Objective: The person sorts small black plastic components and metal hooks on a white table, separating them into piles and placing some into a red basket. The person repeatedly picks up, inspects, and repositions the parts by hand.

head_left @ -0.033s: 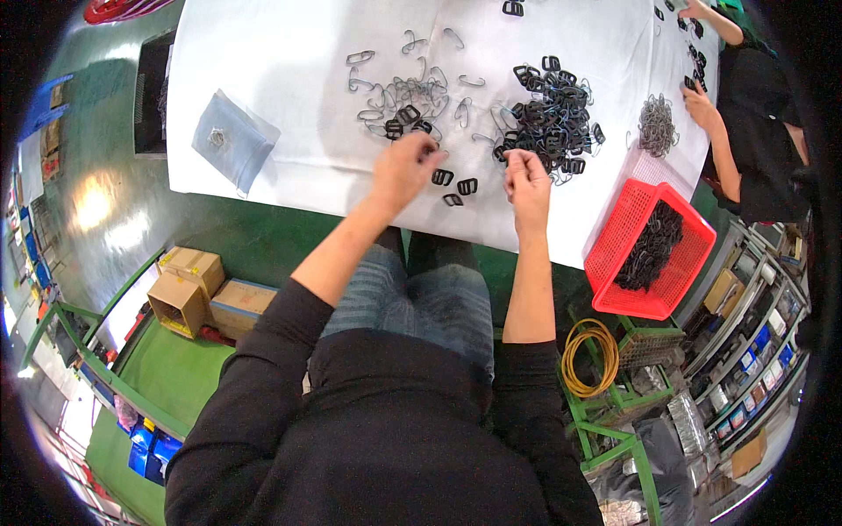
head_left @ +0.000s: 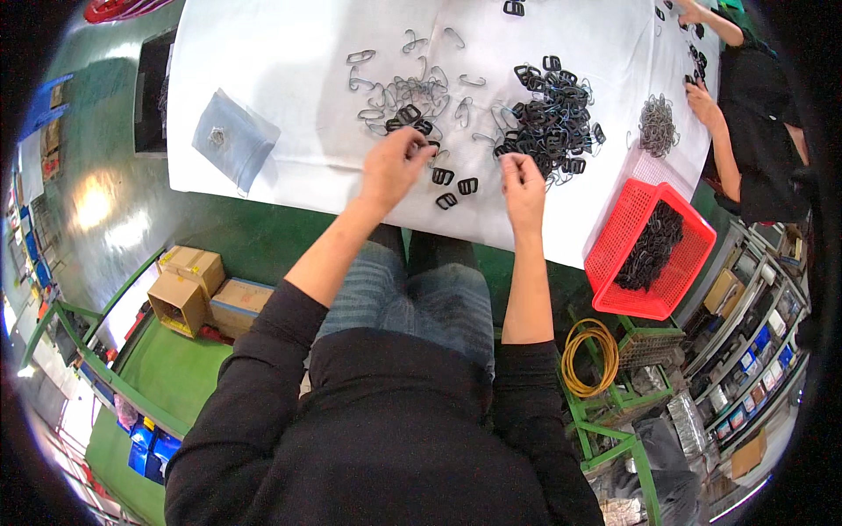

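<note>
My left hand point(head_left: 390, 175) is over the white table, its thumb and fingers curled together beside a few black slotted buckles point(head_left: 408, 115). Whatever lies between those fingertips is hidden. At the near left edge of a heap of black buckles point(head_left: 554, 118), some with wire hooks, my right hand point(head_left: 524, 195) has its fingers pinched together; I cannot make out what is in them. Between the hands, loose buckles point(head_left: 467, 186) lie flat on the cloth. Thin grey wire hooks point(head_left: 417, 89) are scattered in a pile beyond my left hand.
A red basket point(head_left: 607, 263) of dark pieces sits at the table's right edge, near a grey pile of hooks point(head_left: 657, 125). A bluish plastic bag point(head_left: 235, 145) lies at the left. Another person's hands point(head_left: 704, 107) work at the far right. Cardboard boxes point(head_left: 241, 304) stand below left.
My left hand has shifted slightly left and toward me, and my right hand a little nearer me. The nearest loose buckle has turned and slid slightly left.
</note>
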`<state>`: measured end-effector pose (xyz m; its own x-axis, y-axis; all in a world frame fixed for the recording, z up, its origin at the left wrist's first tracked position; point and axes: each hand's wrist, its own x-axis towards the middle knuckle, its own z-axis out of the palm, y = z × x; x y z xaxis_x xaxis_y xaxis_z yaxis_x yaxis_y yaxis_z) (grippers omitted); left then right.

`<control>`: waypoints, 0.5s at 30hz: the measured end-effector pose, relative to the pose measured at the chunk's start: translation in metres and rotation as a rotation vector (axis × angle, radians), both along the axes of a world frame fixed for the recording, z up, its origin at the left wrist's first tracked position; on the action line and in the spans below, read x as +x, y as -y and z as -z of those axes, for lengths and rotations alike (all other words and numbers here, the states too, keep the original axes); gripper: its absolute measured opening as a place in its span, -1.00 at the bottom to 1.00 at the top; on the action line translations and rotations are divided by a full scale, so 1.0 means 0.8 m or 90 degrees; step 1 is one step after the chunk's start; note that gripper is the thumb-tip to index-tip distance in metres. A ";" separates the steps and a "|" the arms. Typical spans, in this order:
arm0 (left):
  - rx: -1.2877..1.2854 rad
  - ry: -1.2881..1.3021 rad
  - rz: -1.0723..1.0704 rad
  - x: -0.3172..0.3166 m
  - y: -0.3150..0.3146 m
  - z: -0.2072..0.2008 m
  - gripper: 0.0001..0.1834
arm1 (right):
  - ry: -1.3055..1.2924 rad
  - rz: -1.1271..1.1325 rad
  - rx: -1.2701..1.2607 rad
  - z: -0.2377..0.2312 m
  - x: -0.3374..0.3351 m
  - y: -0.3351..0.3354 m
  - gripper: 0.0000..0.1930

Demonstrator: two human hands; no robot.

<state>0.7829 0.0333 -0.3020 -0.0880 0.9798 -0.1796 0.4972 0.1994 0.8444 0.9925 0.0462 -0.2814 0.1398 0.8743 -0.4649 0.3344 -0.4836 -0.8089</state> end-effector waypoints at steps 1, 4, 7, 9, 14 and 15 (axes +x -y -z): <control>-0.037 -0.016 -0.001 -0.010 0.002 -0.007 -0.78 | 0.072 -0.084 0.013 0.001 -0.002 0.008 -0.80; -0.061 -0.074 0.016 -0.016 0.020 -0.019 -0.71 | 0.272 -0.251 0.010 0.004 -0.012 0.040 -0.72; 0.008 -0.098 0.131 0.014 0.034 -0.007 -0.61 | 0.330 -0.319 0.124 0.023 -0.019 0.046 -0.70; -0.027 -0.173 0.187 0.028 0.042 0.003 -0.54 | 0.342 -0.331 0.126 0.036 -0.016 0.041 -0.73; -0.112 -0.193 0.209 0.034 0.038 0.011 -0.60 | -0.407 -0.100 -0.189 0.021 0.028 0.031 -0.83; -0.141 -0.120 0.210 0.029 0.035 0.008 -0.66 | -0.630 -0.035 -0.240 0.011 0.036 0.033 -0.84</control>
<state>0.8064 0.0052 -0.3083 0.1722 0.9003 -0.3997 0.7057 0.1703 0.6877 1.0212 0.0200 -0.2902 -0.4848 0.6438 -0.5920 -0.3623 -0.7639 -0.5341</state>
